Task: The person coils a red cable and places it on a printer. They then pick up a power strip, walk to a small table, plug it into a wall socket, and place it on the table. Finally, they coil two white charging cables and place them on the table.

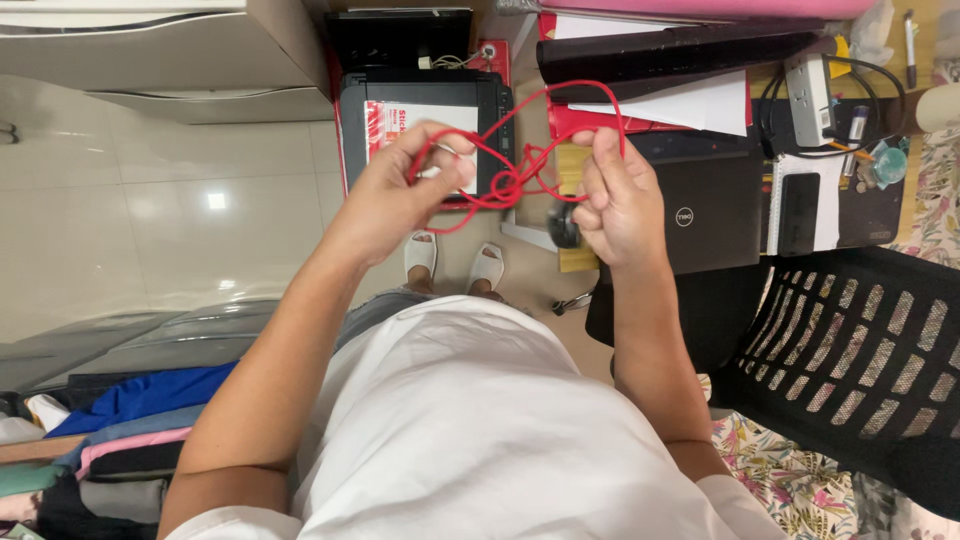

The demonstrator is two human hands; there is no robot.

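Two hands hold one red cord (520, 160) above the black printer (420, 100); its tangle hangs between them, equally near both, loops running hand to hand; the left hand (395, 190) pinches one loop, fingers curled; the right hand (620, 195) is clenched on the other strand.

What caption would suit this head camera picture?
Left hand and right hand hold a tangled red cord above a black printer.

Single head view — steeply downward, close over hands (500, 200)
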